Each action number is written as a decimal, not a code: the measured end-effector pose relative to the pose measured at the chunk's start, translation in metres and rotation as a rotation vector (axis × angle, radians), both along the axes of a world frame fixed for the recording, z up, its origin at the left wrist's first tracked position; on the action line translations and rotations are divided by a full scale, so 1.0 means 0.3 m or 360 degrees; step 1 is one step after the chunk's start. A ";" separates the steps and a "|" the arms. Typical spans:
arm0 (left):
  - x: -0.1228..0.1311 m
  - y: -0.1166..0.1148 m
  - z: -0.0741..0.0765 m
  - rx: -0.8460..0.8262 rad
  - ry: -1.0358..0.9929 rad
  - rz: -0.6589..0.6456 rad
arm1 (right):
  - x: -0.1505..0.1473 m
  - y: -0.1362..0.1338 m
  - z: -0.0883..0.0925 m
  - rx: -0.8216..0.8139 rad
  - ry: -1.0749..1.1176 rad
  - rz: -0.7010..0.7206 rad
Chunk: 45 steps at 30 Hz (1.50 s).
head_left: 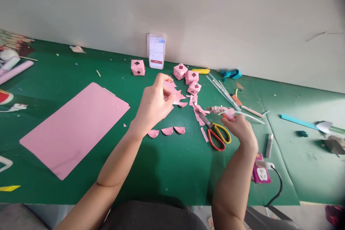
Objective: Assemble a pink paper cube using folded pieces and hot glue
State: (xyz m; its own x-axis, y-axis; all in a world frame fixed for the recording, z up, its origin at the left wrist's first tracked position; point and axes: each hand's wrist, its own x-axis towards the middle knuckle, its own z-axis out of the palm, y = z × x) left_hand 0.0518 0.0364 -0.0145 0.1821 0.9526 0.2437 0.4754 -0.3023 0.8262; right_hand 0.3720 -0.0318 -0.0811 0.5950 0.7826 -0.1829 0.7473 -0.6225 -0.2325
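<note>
My left hand (157, 100) is closed with fingers bent around a pink paper piece (169, 85); a small red-and-white patterned bit shows at the fingertips, too small to name. Beside it lies jagged pink paper (179, 97). My right hand (239, 127) grips a pink hot glue gun (222, 110), its nozzle pointing left and a white glue stick (253, 117) trailing from its rear. Scissors with red and yellow handles (218, 136) lie under the gun among pink paper strips (198, 115). Below my left hand three pink half-round pieces (167, 131) form a row.
Folded pink paper shapes (180, 71) stand near the wall, one more (138, 68) left of a propped phone (156, 51). A large pink sheet (75, 129) lies left. At right are a glue tube (269, 145), a magenta box with a plug (261, 170) and its black cord.
</note>
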 end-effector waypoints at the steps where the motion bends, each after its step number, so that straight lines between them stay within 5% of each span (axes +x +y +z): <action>1: -0.001 0.000 0.002 -0.0002 -0.0004 -0.0002 | -0.017 -0.007 0.031 0.0060 0.0062 -0.0070; 7: -0.005 -0.003 0.010 -0.0022 -0.0035 -0.0007 | -0.191 -0.013 0.171 0.0693 0.0260 0.0088; 14: -0.010 -0.005 0.010 -0.0026 -0.0020 0.0011 | -0.337 0.006 0.164 0.1114 0.0143 0.0223; 35: -0.002 -0.010 0.015 -0.0022 0.0003 -0.0011 | -0.370 0.005 0.162 0.1077 0.0002 0.0345; 45: -0.006 -0.011 0.009 -0.0013 0.0019 -0.0032 | -0.355 0.003 0.174 0.1106 -0.0041 0.0184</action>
State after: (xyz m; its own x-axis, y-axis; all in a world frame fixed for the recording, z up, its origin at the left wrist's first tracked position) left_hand 0.0501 0.0330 -0.0118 0.2042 0.9507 0.2336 0.4792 -0.3051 0.8230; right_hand 0.2655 -0.0307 -0.0289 0.4984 0.7714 0.3956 0.8104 -0.2524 -0.5287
